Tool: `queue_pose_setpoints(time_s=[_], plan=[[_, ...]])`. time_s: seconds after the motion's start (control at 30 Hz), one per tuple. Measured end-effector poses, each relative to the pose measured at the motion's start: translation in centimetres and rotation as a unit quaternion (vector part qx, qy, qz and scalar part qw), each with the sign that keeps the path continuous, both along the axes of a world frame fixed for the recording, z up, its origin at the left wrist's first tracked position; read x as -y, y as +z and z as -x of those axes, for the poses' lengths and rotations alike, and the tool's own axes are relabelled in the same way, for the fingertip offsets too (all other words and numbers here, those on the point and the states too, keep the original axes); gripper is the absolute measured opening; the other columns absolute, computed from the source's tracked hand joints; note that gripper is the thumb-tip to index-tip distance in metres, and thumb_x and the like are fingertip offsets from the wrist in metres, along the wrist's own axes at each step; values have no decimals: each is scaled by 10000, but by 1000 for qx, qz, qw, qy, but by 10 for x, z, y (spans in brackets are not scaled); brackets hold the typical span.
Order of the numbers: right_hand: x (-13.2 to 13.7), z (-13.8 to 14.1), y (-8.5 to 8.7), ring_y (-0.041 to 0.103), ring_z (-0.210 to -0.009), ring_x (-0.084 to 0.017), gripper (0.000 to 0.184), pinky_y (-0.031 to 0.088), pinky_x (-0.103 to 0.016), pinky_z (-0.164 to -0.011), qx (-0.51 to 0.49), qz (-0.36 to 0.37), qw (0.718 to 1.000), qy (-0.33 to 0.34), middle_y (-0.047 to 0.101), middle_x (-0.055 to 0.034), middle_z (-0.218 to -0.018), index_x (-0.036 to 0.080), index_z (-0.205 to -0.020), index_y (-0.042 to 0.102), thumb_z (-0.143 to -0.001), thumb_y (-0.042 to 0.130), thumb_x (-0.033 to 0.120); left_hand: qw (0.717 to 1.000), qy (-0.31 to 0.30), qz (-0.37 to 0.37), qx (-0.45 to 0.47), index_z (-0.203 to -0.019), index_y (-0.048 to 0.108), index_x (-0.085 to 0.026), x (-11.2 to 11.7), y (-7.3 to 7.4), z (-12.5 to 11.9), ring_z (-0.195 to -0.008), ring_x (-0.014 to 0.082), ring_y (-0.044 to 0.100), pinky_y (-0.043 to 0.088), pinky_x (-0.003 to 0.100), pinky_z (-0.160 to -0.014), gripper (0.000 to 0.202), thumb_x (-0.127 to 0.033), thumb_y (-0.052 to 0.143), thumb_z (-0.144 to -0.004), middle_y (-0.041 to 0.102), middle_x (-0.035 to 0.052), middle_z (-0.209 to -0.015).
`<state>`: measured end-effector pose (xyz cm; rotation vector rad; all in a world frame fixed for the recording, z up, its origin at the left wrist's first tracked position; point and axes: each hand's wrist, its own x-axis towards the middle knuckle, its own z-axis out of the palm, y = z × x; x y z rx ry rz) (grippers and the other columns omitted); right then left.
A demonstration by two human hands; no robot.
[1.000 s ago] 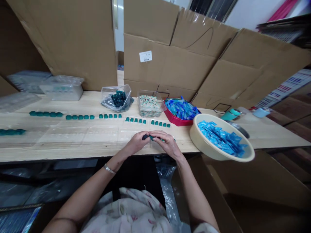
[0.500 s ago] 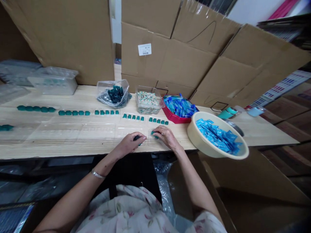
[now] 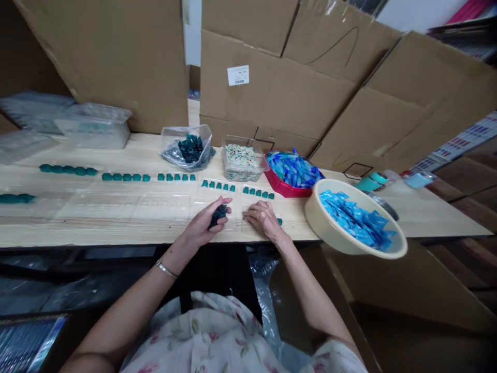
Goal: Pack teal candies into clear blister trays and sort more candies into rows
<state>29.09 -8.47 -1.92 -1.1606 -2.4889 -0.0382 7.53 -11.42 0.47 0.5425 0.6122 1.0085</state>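
My left hand (image 3: 200,226) is curled around a bunch of dark teal pieces (image 3: 218,215) above the front of the table. To its right, my right hand (image 3: 264,219) is low over a clear plastic tray (image 3: 248,226). Its fingertips are pinched together, and whatever they may hold is hidden. One small green piece (image 3: 279,221) shows just past that hand's right side. Behind the hands, short rows of green pieces (image 3: 258,192) sit in clear trays, with more green pieces (image 3: 176,177) further left.
Along the back stand a plastic bag of dark teal pieces (image 3: 191,147), a clear box of small pale pieces (image 3: 244,159) and a red tray of blue pieces (image 3: 287,190). A cream basin (image 3: 314,210) with blue packets overhangs the table's front edge at right. Cardboard (image 3: 306,98) walls the back.
My left hand has turned and opened a little, so more of the teal bunch shows. A green piece now shows on the right side of my right hand. The view has shifted slightly.
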Motion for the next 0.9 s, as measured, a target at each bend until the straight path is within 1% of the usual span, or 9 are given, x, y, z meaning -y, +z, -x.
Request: queue_pose_setpoints(time_s=[0.13, 0.23, 0.3, 0.47, 0.57, 0.63, 0.73, 0.8, 0.9], plan=[[10, 11, 17, 541, -930, -210, 269, 378, -379, -842, -122, 10, 992, -8, 647, -66, -965, 227, -1057, 625, -803, 611, 315, 999, 35, 5, 20, -981, 557, -134, -6, -3, -4, -433, 17, 389, 189, 112, -298, 304, -374, 557, -796, 544, 41, -796], [19, 29, 34, 561, -906, -182, 189, 431, -343, -827, -217, 39, 975, 21, 630, -52, -923, 220, -1007, 627, -846, 547, 278, 999, 50, -14, 14, -976, 555, -133, -8, -7, -9, -444, 28, 421, 205, 124, -311, 313, -389, 552, -795, 563, 55, -822], [22, 42, 41, 564, -885, -168, 184, 458, -320, -796, -231, 57, 970, 44, 605, -50, -917, 218, -1005, 624, -849, 533, 248, 998, 62, -26, 8, -978, 557, -134, -8, -9, -12, -453, 39, 439, 218, 130, -321, 323, -399, 551, -792, 550, 39, -776], [21, 55, 42, 544, -978, -184, 209, 455, -360, -858, -195, 44, 975, 97, 596, -69, -1012, 222, -1010, 629, -849, 500, 192, 998, 51, -47, 9, -940, 556, -127, -9, -10, -14, -470, 52, 447, 223, 135, -335, 328, -421, 532, -797, 485, 1, -675], [20, 51, 38, 582, -883, -175, 186, 481, -342, -805, -252, 70, 963, 64, 635, -70, -943, 207, -968, 644, -846, 503, 213, 998, 40, -40, 17, -927, 548, -125, -11, -10, -10, -471, 34, 432, 196, 126, -334, 318, -412, 543, -789, 499, 9, -724], [18, 48, 36, 601, -773, -159, 187, 506, -310, -715, -339, 107, 935, 4, 648, -64, -882, 193, -962, 643, -818, 545, 261, 998, 41, -53, 3, -935, 544, -137, -12, -10, -7, -480, 20, 426, 179, 117, -336, 305, -391, 576, -769, 515, 17, -784], [16, 45, 33, 604, -649, -137, 276, 512, -268, -599, -457, 200, 865, -47, 659, -46, -795, 177, -985, 631, -758, 613, 334, 993, 35, -97, -55, -962, 539, -169, -10, -9, -8, -483, 13, 412, 174, 109, -341, 320, -374, 626, -733, 515, 3, -806], [15, 47, 31, 603, -605, -130, 301, 513, -261, -575, -502, 249, 827, -48, 662, -32, -738, 174, -979, 632, -738, 633, 355, 985, 32, -130, -110, -966, 534, -185, -8, -9, -11, -465, 23, 390, 191, 113, -343, 332, -387, 634, -722, 493, -24, -717], [14, 51, 27, 605, -579, -126, 298, 521, -267, -580, -533, 269, 800, -57, 666, -21, -693, 175, -960, 644, -735, 633, 370, 965, 57, -175, -187, -929, 525, -193, -7, -9, -17, -408, 36, 331, 222, 131, -345, 316, -425, 608, -731, 404, -73, -545]])
